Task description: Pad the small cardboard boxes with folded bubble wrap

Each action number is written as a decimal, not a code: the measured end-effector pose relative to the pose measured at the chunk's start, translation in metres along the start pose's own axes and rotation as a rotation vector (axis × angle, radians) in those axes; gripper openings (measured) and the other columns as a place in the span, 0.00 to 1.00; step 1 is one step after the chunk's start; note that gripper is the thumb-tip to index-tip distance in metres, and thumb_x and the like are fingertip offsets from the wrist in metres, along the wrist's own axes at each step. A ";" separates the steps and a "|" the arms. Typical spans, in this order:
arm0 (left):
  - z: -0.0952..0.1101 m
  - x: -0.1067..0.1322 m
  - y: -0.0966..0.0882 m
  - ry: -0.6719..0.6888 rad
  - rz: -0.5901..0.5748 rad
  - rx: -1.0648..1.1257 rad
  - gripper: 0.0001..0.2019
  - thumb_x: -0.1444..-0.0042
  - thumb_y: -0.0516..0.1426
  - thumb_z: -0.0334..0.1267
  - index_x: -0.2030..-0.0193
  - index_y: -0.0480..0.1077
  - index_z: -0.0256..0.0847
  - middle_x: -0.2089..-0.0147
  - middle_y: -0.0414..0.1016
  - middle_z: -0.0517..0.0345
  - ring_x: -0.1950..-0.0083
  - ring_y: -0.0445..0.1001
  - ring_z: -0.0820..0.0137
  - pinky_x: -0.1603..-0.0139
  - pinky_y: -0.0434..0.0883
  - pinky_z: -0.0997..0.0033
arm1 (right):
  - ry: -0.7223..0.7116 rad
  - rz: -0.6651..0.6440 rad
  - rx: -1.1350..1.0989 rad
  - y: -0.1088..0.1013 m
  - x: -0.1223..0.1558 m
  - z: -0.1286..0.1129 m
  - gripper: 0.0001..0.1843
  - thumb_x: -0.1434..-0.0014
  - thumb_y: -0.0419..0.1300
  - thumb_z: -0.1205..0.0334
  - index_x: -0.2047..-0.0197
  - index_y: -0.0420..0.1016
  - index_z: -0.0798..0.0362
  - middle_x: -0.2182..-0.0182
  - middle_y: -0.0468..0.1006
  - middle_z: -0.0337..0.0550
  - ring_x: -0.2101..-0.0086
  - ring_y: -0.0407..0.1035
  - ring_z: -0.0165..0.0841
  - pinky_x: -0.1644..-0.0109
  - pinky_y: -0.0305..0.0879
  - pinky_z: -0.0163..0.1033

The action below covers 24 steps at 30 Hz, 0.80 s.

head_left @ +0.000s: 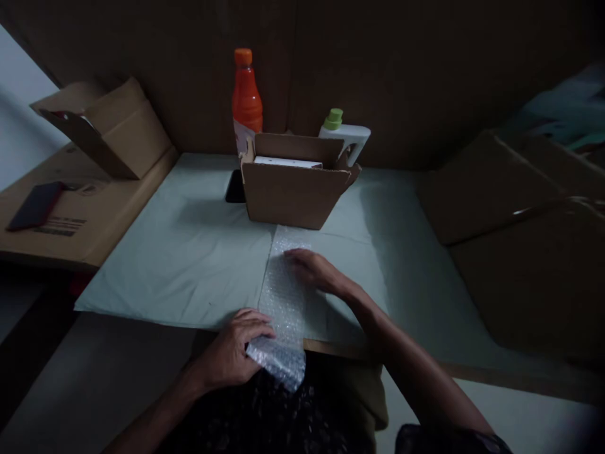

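Note:
A long strip of bubble wrap [283,296] lies on the pale sheet [189,252] that covers the table, running from the near edge toward an open cardboard box [290,195]. My left hand [234,353] grips the strip's near end, which is bunched over the table edge. My right hand [314,270] lies flat on the strip further up, fingers stretched out and pressing it down. A white item [288,162] shows inside the box.
Behind the box stand an orange bottle [246,101] and a white bottle with a green cap [345,133]. A dark phone [235,186] lies left of the box. At left, a flat carton carries an open box [111,126] and a dark phone [35,205]. Cardboard sheets [520,239] lie right.

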State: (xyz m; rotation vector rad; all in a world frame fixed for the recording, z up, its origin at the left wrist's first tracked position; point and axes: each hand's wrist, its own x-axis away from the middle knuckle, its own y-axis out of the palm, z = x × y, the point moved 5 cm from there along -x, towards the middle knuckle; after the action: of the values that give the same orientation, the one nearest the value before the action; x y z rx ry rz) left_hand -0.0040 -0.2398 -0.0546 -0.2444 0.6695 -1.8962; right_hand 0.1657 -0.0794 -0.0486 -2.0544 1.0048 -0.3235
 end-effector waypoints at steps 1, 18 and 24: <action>0.000 -0.001 -0.003 -0.062 0.006 0.036 0.15 0.50 0.58 0.29 0.55 0.76 0.40 0.56 0.82 0.51 0.50 0.78 0.60 0.43 0.70 0.58 | 0.048 0.052 -0.006 -0.005 -0.002 0.003 0.20 0.40 0.56 0.72 0.46 0.77 0.55 0.50 0.81 0.52 0.54 0.76 0.39 0.50 0.73 0.45; -0.032 -0.047 0.003 -0.405 0.172 -0.304 0.24 0.44 0.57 0.33 0.39 0.69 0.41 0.52 0.81 0.51 0.58 0.79 0.63 0.54 0.75 0.65 | -0.141 0.199 0.209 0.040 0.135 -0.057 0.19 0.37 0.60 0.65 0.42 0.71 0.50 0.43 0.75 0.53 0.45 0.69 0.46 0.48 0.70 0.55; -0.016 -0.024 -0.004 -0.146 0.432 -0.401 0.30 0.41 0.59 0.37 0.32 0.59 0.38 0.41 0.73 0.42 0.41 0.73 0.56 0.41 0.72 0.54 | -0.170 0.217 0.238 0.053 0.118 -0.051 0.13 0.35 0.55 0.71 0.49 0.75 0.52 0.47 0.79 0.51 0.47 0.71 0.44 0.51 0.69 0.51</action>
State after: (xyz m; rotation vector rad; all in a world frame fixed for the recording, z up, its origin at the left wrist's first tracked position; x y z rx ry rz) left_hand -0.0050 -0.2119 -0.0625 -0.4494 0.9179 -1.3112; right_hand 0.1862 -0.2154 -0.0692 -1.7116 1.0212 -0.1439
